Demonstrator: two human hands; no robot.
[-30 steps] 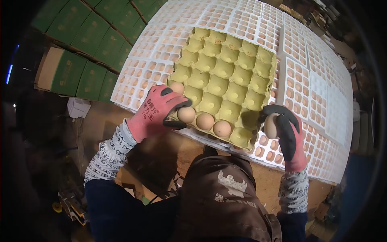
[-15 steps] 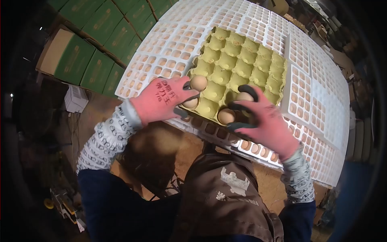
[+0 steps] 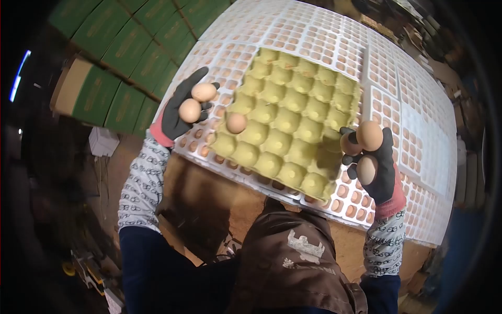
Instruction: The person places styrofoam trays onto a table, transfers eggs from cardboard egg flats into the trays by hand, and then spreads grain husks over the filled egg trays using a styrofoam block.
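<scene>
A yellow-green egg tray (image 3: pixel 277 144) lies atop white trays of eggs, with one brown egg (image 3: pixel 236 123) in a cup near its left side. Off that side, my left hand (image 3: pixel 171 119), in a pink glove with a dark palm, is turned palm up and cradles two eggs (image 3: pixel 204 92). Three eggs (image 3: pixel 369 135) rest in my right hand (image 3: pixel 385 180), also palm up, by the tray's right edge, with fingers curled about them. One of these three is partly hidden by a finger.
White egg trays (image 3: pixel 314 31) filled with eggs cover the wide surface beneath, stacked higher at the right. Green cartons (image 3: pixel 123 99) are piled at the left. A small white box (image 3: pixel 103 141) stands below them.
Both hands have lifted eggs from the yellow-green tray, moved outward and turned palm up. One egg stays in the tray, which sits slightly rotated and nearer me.
</scene>
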